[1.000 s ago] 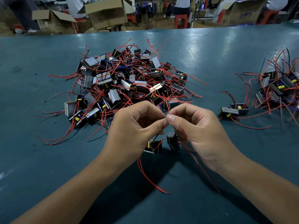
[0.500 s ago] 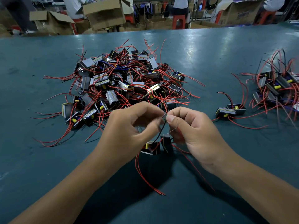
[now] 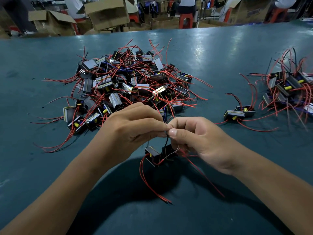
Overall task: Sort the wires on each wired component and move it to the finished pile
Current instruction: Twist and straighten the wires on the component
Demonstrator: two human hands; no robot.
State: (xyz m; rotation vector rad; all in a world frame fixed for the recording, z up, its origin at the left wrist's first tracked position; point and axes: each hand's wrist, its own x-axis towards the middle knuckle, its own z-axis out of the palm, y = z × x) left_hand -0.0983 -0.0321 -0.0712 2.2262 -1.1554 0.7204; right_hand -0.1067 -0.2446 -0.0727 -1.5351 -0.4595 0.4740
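Observation:
A small black wired component (image 3: 155, 156) with red leads hangs just above the table, below my two hands. My left hand (image 3: 130, 129) and my right hand (image 3: 201, 138) meet fingertip to fingertip above it, both pinching its thin wires; a black wire (image 3: 166, 140) runs down from the pinch to the component. Long red wires (image 3: 149, 182) trail from it toward me. Behind my hands lies the large tangled heap of components (image 3: 128, 85). The other pile (image 3: 291, 89) sits at the far right, with two more components (image 3: 240, 112) lying just left of it.
The teal table (image 3: 50, 167) reaches to a far edge, beyond which stand cardboard boxes (image 3: 106, 12), red stools (image 3: 186, 21) and seated people. Stray red wires from the heap spread out to the left of my left forearm.
The component has turned slightly under my hands. My fingertips have drawn closer together around the wires, and the trailing red leads have swung a little.

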